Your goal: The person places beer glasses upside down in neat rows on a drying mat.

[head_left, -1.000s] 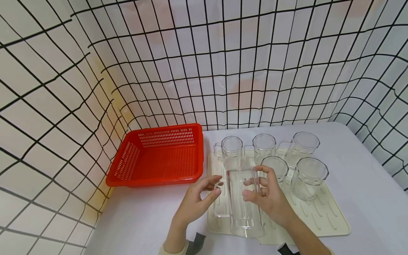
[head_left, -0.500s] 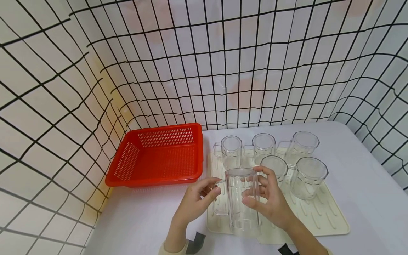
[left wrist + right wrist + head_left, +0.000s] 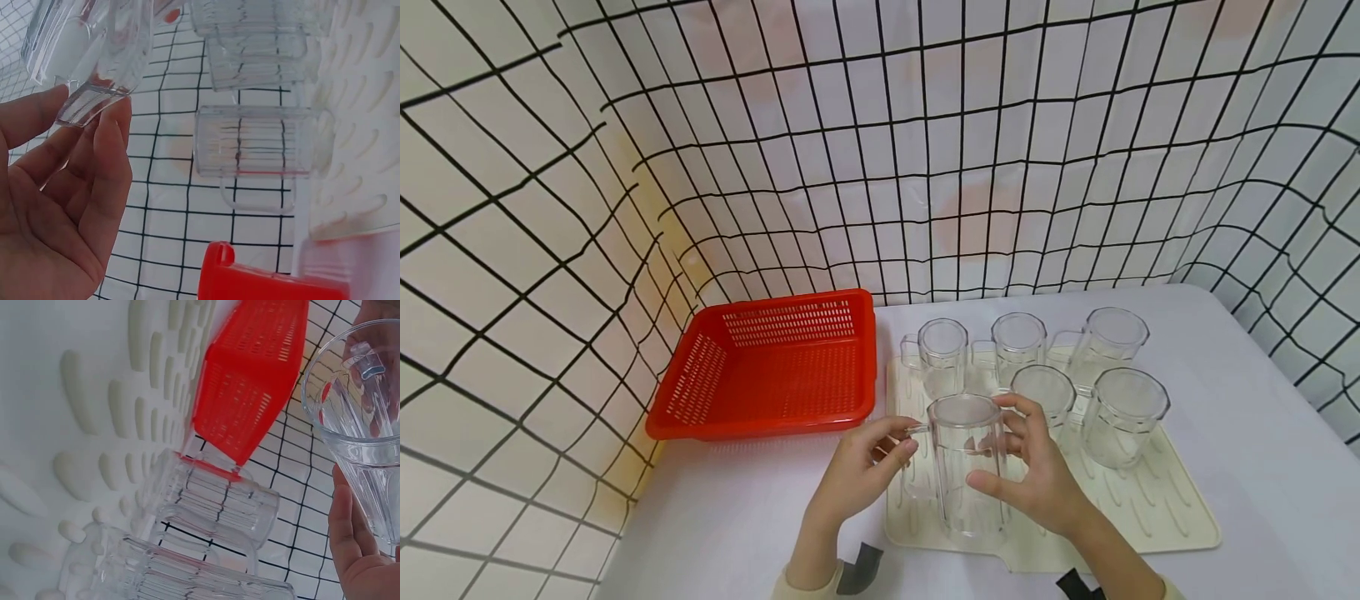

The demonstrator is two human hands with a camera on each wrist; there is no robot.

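Note:
A tall clear mug stands between both hands, close over the front of the cream drying mat. My left hand pinches the upper end of its handle between thumb and fingers; the left wrist view shows this handle up close. Around the other side of the mug, my right hand holds the body, its thumb in front and fingers behind. In the right wrist view, part of the same mug shows above the right hand.
Several more clear mugs, among them one at the mat's right and one at its back left, stand on the ridged mat. A red plastic basket sits to the left. Black wire grid panels enclose the back and sides.
The held mug has tilted more upright, its lower end swinging back from me and up. My left fingers have closed onto the handle top. The other mugs and the basket stay put.

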